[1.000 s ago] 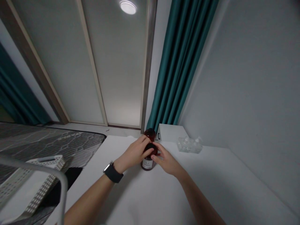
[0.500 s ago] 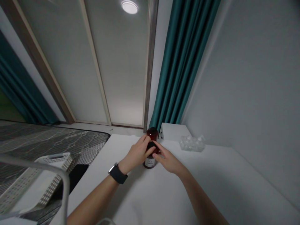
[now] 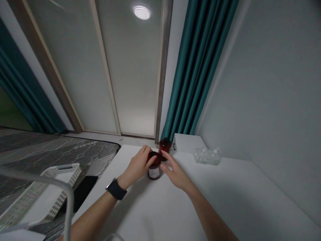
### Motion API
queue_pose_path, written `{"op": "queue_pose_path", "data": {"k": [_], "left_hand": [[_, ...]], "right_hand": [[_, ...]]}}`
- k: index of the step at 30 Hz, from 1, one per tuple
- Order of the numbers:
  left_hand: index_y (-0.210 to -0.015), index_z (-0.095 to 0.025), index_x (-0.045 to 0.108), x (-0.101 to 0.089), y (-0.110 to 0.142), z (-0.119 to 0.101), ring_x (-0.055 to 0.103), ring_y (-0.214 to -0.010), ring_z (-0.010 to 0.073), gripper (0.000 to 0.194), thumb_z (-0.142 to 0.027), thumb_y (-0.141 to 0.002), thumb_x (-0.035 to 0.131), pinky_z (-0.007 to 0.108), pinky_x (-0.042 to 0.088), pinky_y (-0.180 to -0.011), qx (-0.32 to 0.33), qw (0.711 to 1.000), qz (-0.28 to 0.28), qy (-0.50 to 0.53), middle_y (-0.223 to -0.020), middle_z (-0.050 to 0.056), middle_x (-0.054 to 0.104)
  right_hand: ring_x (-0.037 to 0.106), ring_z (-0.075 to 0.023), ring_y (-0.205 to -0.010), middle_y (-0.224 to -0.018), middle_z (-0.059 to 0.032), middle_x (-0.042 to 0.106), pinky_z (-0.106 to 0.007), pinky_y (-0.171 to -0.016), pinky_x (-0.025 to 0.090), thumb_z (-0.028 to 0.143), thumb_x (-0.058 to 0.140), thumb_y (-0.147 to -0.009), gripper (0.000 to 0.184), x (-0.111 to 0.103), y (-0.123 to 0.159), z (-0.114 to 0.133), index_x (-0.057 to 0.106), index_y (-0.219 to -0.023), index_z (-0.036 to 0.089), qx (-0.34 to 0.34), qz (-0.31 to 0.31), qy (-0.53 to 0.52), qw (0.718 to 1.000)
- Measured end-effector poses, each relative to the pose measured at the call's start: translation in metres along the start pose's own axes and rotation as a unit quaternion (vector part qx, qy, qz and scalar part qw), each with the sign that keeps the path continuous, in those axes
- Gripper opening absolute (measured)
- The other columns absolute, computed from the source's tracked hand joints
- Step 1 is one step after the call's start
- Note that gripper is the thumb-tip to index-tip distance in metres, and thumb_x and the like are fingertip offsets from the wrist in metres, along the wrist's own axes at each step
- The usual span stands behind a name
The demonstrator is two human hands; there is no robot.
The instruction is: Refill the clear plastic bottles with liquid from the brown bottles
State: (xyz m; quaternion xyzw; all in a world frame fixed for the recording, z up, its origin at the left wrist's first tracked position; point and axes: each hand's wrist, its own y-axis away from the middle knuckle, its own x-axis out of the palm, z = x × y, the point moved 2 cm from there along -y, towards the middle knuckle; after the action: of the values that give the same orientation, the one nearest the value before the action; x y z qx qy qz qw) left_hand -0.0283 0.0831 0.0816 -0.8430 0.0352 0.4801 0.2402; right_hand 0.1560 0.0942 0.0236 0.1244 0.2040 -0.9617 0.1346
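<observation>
My left hand (image 3: 136, 165) grips the left side of a dark red glass jar (image 3: 154, 166) with a white label and a dark top. The jar stands on a white table (image 3: 140, 207). My right hand (image 3: 175, 173) is just to the jar's right, its fingers spread and apparently not touching the glass. Behind them stands a second dark red container (image 3: 165, 149), upright and apart from the jar. A black smartwatch (image 3: 115, 189) circles my left wrist.
A white box (image 3: 187, 142) and transparent plastic packaging (image 3: 207, 156) stand at the table's far edge. Left of the table lie a white perforated basket (image 3: 60, 190), a black flat object (image 3: 85, 187) and a grey patterned mattress (image 3: 55, 150). A curved metal rail (image 3: 37, 177) crosses the lower left.
The labelled jar has shifted left, away from the red container behind it, and they no longer overlap. My right hand has drawn back from the jar with its fingers spread.
</observation>
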Motion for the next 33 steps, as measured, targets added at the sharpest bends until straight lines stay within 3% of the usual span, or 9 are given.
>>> {"op": "queue_pose_path", "data": {"k": [3,7,9,12,15,18,22,28,33], "left_hand": [[-0.095,-0.021,0.048,-0.014,-0.006,0.017,0.06,-0.081,0.0218,0.013,-0.033,-0.098,0.045,0.033,0.048,-0.07,-0.015,0.999,-0.007,-0.032,-0.1,0.005,0.054],[-0.098,-0.021,0.051,-0.024,-0.024,0.039,0.061,-0.088,0.0242,0.013,-0.034,-0.097,0.049,0.032,0.047,-0.069,-0.018,0.997,-0.004,-0.077,-0.105,0.007,0.055],[-0.098,-0.021,0.052,-0.025,-0.034,0.049,0.061,-0.091,0.0255,0.013,-0.033,-0.097,0.051,0.033,0.047,-0.07,-0.027,0.996,-0.006,-0.083,-0.106,0.007,0.055],[-0.098,-0.02,0.053,-0.023,-0.045,0.061,0.061,-0.09,0.0259,0.013,-0.033,-0.097,0.051,0.034,0.048,-0.071,-0.033,0.996,-0.012,-0.077,-0.104,0.007,0.056],[-0.098,-0.019,0.052,-0.017,-0.05,0.069,0.061,-0.089,0.0258,0.013,-0.032,-0.096,0.051,0.036,0.049,-0.074,-0.036,0.997,-0.018,-0.063,-0.104,0.008,0.055],[-0.098,-0.019,0.051,-0.011,-0.052,0.075,0.06,-0.091,0.0257,0.012,-0.031,-0.096,0.051,0.037,0.049,-0.077,-0.041,0.998,-0.025,-0.039,-0.101,0.008,0.056],[-0.095,-0.02,0.05,-0.005,-0.054,0.083,0.06,-0.088,0.0233,0.012,-0.032,-0.095,0.051,0.036,0.05,-0.079,-0.038,0.999,-0.028,-0.004,-0.095,0.005,0.056],[-0.093,-0.02,0.049,-0.004,-0.057,0.086,0.058,-0.091,0.0224,0.009,-0.029,-0.093,0.052,0.037,0.049,-0.085,-0.029,0.999,-0.029,0.028,-0.095,0.004,0.055],[-0.091,-0.02,0.049,-0.006,-0.058,0.085,0.056,-0.089,0.022,0.009,-0.028,-0.093,0.053,0.036,0.048,-0.084,-0.023,0.999,-0.023,0.038,-0.093,0.003,0.054]], "right_hand": [[0.064,-0.0237,-0.111,-0.122,-0.0113,0.065,-0.039,-0.088,0.055,0.033,0.052,-0.093,0.038,-0.01,-0.011,-0.011,0.057,-0.129,0.024,-0.014,-0.127,0.061,0.99],[0.062,-0.0237,-0.101,-0.115,-0.0128,0.061,-0.041,-0.084,0.054,0.032,0.044,-0.094,0.033,-0.026,-0.036,-0.02,0.062,-0.12,0.021,-0.027,-0.172,0.095,0.98],[0.06,-0.025,-0.105,-0.117,-0.0127,0.061,-0.045,-0.091,0.051,0.03,0.044,-0.092,0.034,-0.03,-0.05,-0.02,0.062,-0.12,0.022,-0.043,-0.166,0.111,0.979],[0.051,-0.0274,-0.125,-0.129,-0.011,0.06,-0.051,-0.11,0.037,0.026,0.048,-0.089,0.036,-0.034,-0.073,-0.019,0.063,-0.122,0.024,-0.058,-0.135,0.131,0.98],[0.045,-0.0284,-0.133,-0.133,-0.008,0.061,-0.055,-0.116,0.026,0.025,0.051,-0.086,0.036,-0.037,-0.091,-0.021,0.065,-0.119,0.027,-0.041,-0.095,0.141,0.985],[0.054,-0.0267,-0.125,-0.124,-0.0068,0.067,-0.051,-0.111,0.035,0.025,0.051,-0.085,0.031,-0.041,-0.102,-0.023,0.067,-0.112,0.026,-0.017,-0.045,0.134,0.99],[0.065,-0.0218,-0.095,-0.102,-0.0031,0.071,-0.041,-0.091,0.05,0.032,0.056,-0.084,0.022,-0.04,-0.104,-0.022,0.063,-0.104,0.024,0.012,-0.009,0.117,0.993],[0.063,-0.0179,-0.083,-0.096,-0.0008,0.067,-0.035,-0.082,0.05,0.037,0.063,-0.08,0.019,-0.013,-0.106,-0.021,0.052,-0.088,0.023,0.028,-0.02,0.091,0.995],[0.061,-0.0201,-0.086,-0.091,-0.0004,0.062,-0.038,-0.085,0.048,0.034,0.055,-0.083,0.017,0.014,-0.104,-0.022,0.05,-0.095,0.024,0.025,-0.064,0.079,0.995]]}}
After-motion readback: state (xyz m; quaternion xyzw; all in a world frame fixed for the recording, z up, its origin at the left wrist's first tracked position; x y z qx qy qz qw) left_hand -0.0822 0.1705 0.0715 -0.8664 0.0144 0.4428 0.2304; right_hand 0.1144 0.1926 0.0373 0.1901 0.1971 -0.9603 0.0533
